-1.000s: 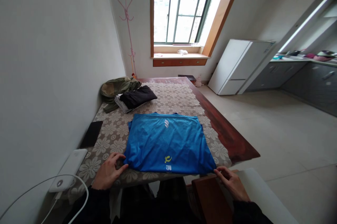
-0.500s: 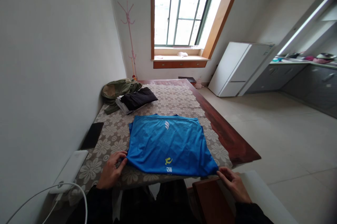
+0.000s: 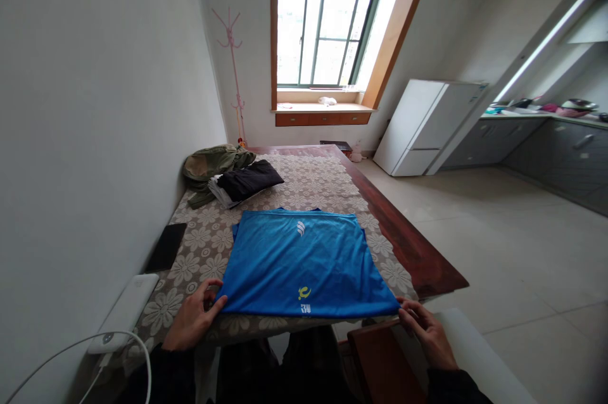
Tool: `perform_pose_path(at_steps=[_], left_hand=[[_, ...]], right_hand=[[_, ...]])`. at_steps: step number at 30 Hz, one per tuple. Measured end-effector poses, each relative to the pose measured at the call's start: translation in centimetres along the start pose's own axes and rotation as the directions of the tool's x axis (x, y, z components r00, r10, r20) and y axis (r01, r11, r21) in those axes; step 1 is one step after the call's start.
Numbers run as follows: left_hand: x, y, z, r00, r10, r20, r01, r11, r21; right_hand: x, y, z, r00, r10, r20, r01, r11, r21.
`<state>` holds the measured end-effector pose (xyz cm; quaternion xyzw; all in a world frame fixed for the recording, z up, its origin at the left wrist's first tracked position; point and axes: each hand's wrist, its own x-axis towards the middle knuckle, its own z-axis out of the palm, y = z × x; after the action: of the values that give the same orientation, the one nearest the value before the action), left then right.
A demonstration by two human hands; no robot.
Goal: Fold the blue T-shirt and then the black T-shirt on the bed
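A blue shirt (image 3: 294, 258) lies folded over on the patterned tablecloth, with a white mark near its far edge and a yellow-green logo near its front edge. My left hand (image 3: 194, 315) pinches its near left corner. At the near right corner, my right hand (image 3: 426, 331) has thumb and fingers closed on the cloth. Between the two hands the front edge is drawn nearly straight along the table's near side. Shallow creases run across the fabric.
Folded black clothing (image 3: 251, 181) and an olive garment (image 3: 211, 163) lie at the far left of the tablecloth (image 3: 323, 179). A black phone-like slab (image 3: 166, 247) and a white power bank (image 3: 124, 314) with a cable (image 3: 148, 359) sit along the left wall. A wooden chair (image 3: 384, 359) stands in front.
My hands have moved apart, the left one further left and the right one slightly right. The shirt's near edge is now stretched wider and straighter.
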<state>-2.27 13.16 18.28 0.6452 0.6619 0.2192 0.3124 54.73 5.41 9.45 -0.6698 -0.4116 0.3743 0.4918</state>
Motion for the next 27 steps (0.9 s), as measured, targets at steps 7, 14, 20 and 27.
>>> perform_pose_path(at_steps=[7,14,20,27], left_hand=[[-0.8,-1.1,0.0,0.998,-0.054,0.031,0.054,0.999,-0.003],[-1.2,-0.4,0.0,0.992,-0.109,-0.057,0.113,0.991,0.077],[-1.5,-1.0,0.4,0.985,-0.147,-0.089,0.152,0.987,0.053],[-2.9,-1.9,0.3,0.980,-0.198,0.023,0.197,0.951,-0.239]], right_hand=[[-0.2,-0.7,1.2,0.996,0.049,0.069,-0.056,0.993,0.102],[-0.2,-0.7,1.4,0.998,0.009,0.067,-0.013,0.998,0.058],[-0.2,0.4,0.9,1.000,-0.012,-0.001,0.012,1.000,-0.010],[-1.5,-0.2,-0.1,0.999,-0.007,0.044,0.010,0.996,-0.086]])
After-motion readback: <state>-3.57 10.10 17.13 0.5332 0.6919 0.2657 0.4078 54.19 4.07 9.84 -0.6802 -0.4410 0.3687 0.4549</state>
